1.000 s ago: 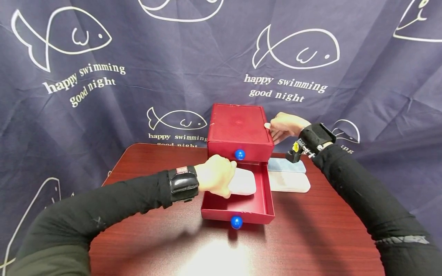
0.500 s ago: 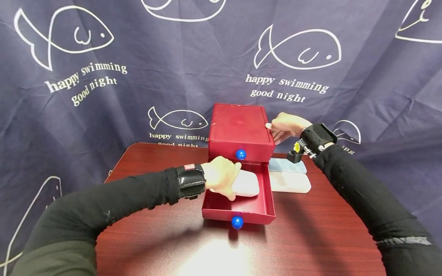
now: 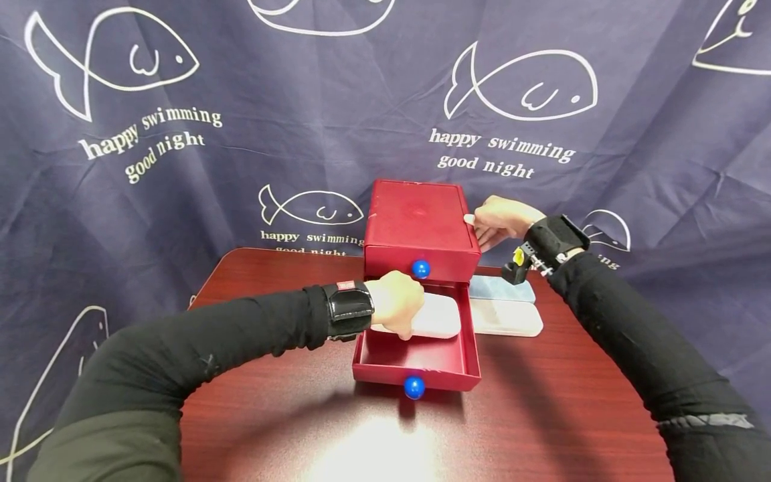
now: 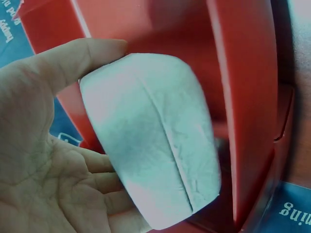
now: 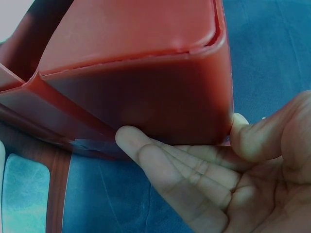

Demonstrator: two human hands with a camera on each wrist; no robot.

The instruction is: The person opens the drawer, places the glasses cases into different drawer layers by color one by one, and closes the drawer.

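A small red drawer cabinet stands on the table with its lower drawer pulled out. My left hand pinches a white glasses case by one end, thumb on one side and fingers on the other, over the open drawer. In the left wrist view the seam of the glasses case shows, with the red drawer wall beside it. My right hand holds the cabinet at its back right corner. In the right wrist view the thumb lies at the rear edge and the fingers along the side.
A light blue case and another white case lie to the right of the drawer. Blue ball knobs stick out from the drawer fronts. A dark blue curtain hangs right behind the wooden table.
My left hand has moved to the right over the drawer, carrying the white glasses case nearer the drawer's right wall. The right hand stays on the cabinet.
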